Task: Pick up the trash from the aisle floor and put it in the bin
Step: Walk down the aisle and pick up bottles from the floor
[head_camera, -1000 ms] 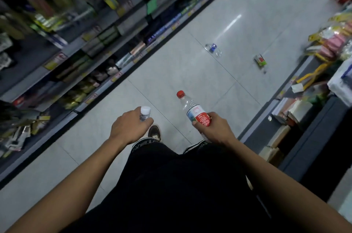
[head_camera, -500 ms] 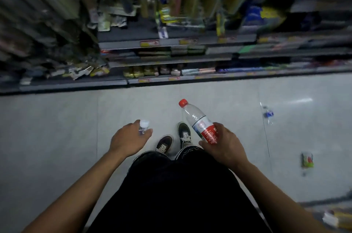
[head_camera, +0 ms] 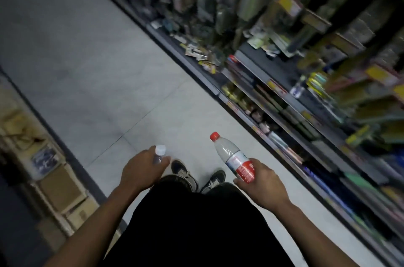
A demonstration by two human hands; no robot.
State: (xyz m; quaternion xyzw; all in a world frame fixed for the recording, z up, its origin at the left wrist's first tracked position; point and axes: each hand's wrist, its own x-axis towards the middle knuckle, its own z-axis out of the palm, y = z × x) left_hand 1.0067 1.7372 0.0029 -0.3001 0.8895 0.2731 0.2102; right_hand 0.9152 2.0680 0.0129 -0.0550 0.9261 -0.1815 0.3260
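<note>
Gripping red-capped bottle (head_camera: pixel 235 157), right hand (head_camera: pixel 261 183); left hand (head_camera: pixel 140 168) apparently clutching white-capped bottle (head_camera: pixel 159 153)

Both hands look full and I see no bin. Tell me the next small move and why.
Probably keep walking down the aisle floor to look for the bin. The left hand grips a white-capped bottle and the right hand grips a red-capped bottle with a red label, so neither can pick up more. No bin is in view.
</note>
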